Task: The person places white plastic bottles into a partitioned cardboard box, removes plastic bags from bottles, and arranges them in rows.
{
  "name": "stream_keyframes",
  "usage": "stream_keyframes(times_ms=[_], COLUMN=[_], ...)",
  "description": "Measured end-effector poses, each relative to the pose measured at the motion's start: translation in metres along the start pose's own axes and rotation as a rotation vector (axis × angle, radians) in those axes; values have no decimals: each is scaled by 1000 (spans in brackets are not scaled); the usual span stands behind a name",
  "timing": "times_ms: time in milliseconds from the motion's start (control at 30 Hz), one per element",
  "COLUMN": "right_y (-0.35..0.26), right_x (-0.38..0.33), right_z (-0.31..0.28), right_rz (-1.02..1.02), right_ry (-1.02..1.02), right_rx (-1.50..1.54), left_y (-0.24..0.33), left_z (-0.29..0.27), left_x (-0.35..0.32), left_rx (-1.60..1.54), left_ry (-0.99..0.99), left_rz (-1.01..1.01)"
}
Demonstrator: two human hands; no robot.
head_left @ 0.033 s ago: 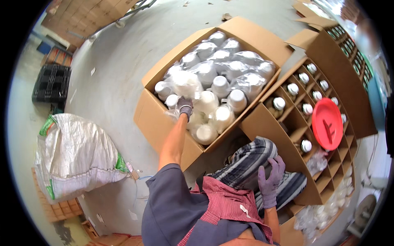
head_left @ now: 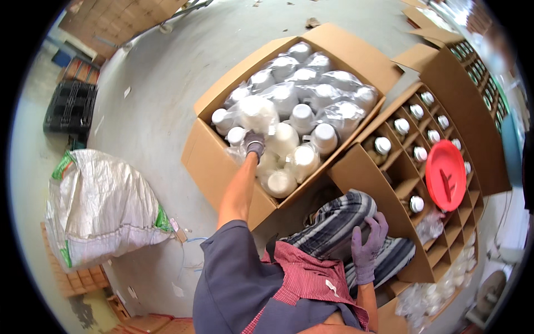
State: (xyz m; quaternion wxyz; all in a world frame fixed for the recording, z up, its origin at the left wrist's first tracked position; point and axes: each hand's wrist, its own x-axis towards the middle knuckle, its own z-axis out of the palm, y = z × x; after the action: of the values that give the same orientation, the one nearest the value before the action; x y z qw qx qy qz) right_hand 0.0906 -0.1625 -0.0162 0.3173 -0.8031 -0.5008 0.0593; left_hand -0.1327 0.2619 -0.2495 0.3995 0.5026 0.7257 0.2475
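Note:
A cardboard box (head_left: 233, 192) full of white, white-capped bottles in clear plastic bags stands in front of me. My left hand (head_left: 255, 143), in a grey-purple glove, reaches into its near left part. Its fingers are closed at the lower end of a bagged white bottle (head_left: 258, 114), which rides higher than its neighbours; the fingertips are partly hidden. Over my striped trouser knee, my right hand (head_left: 369, 245) is empty, its gloved fingers apart. On the right, a divided carton (head_left: 389, 214) holds several white-capped bottles (head_left: 382, 146) in its cells.
A red plastic dish (head_left: 445, 175) lies on the carton's dividers, beside a crumpled clear bag (head_left: 430, 228). Clear plastic (head_left: 428, 300) is heaped at lower right. A stuffed woven sack (head_left: 108, 209) and black crates (head_left: 69, 108) stand left. Another divided carton (head_left: 473, 72) is at far right.
The whole view has shifted very slightly. Both hands keep their places, the left at the bagged bottle and the right over the knee.

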Motion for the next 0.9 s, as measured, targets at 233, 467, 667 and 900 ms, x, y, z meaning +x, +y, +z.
stream_keyframes(times_ms=[233, 467, 667, 900], right_y=[-34, -34, -39, -44], right_x=[74, 66, 67, 61], right_z=[51, 51, 51, 49], right_rz=[-199, -176, -193, -224], right_ry=[-60, -41, -40, 27], right_rx=[-146, -145, -114, -65], left_y=[-1, 24, -52, -11], left_z=[-24, -162, -149, -155], left_x=[47, 90, 102, 53], left_rx=[-17, 884, 1394, 1344], left_ry=[-401, -208, -295, -273], left_rz=[-155, 460, 365, 340])
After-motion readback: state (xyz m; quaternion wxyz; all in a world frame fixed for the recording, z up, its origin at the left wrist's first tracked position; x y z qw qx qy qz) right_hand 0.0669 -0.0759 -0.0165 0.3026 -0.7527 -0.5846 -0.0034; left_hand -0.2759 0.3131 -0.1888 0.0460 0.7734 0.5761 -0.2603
